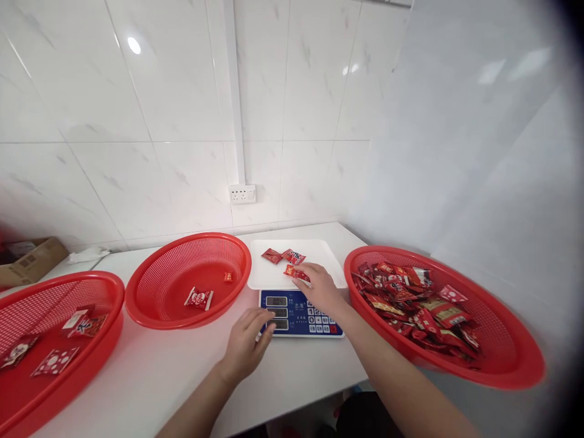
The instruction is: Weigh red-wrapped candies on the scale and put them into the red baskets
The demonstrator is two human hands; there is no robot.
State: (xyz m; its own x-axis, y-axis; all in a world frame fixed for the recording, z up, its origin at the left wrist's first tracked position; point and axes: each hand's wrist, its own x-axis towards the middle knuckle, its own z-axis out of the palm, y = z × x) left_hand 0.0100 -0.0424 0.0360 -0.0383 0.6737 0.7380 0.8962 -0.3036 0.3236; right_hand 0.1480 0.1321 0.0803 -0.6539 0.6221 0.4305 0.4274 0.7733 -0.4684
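A digital scale [298, 313] with a white weighing tray [274, 277] stands on the white table between two red baskets. Three red snack packets [292, 257] lie on the tray. My right hand [319, 286] reaches over the tray with its fingertips on one red packet [294, 273]; I cannot tell whether it grips it. My left hand [249, 340] rests beside the scale's front left corner, fingers loosely curled and touching the display panel, holding nothing.
A red mesh basket [502, 359] full of red packets sits on the right. A middle basket [150, 292] holds two packets. A third basket [104, 304] at far left holds several. A cardboard box [31, 258] and a wall socket [242, 193] lie behind.
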